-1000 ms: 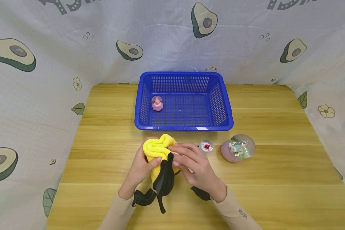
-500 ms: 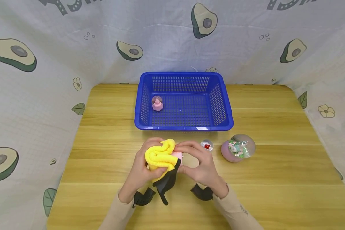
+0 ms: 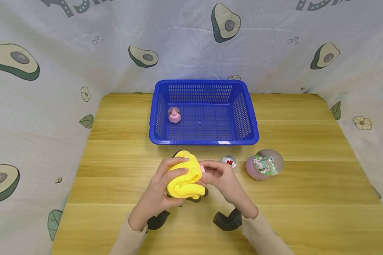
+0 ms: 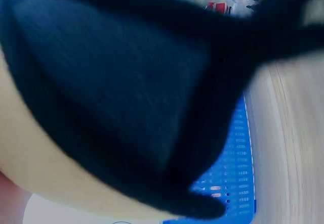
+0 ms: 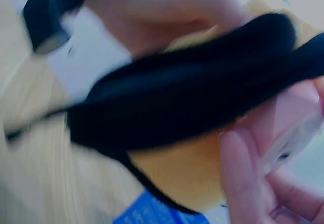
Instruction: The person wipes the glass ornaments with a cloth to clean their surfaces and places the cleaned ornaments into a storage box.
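Note:
My left hand (image 3: 157, 189) grips a folded yellow cloth (image 3: 186, 179) with black fabric parts, in front of the basket. A small pink-based object (image 3: 202, 169) shows at the cloth's right side, pinched between the thumb and fingers of my right hand (image 3: 226, 181). In the right wrist view, this pink object (image 5: 286, 114) has a whitish underside, and the rest of it is hidden by the cloth and its black part (image 5: 177, 95). Black fabric (image 4: 111, 82) fills most of the left wrist view, blurred.
Behind the hands stands a blue plastic basket (image 3: 204, 142) with a small pink snow globe (image 3: 174, 116) inside at the left. A tiny clear globe (image 3: 229, 162) with red inside and a larger purple-based snow globe (image 3: 264, 164) are on the wooden table (image 3: 309, 180), right of the hands.
The cloth has turned in my left hand, so its black part now lies mostly underneath and yellow faces up. My right hand has stayed at the cloth's right side, now pinching the pink object.

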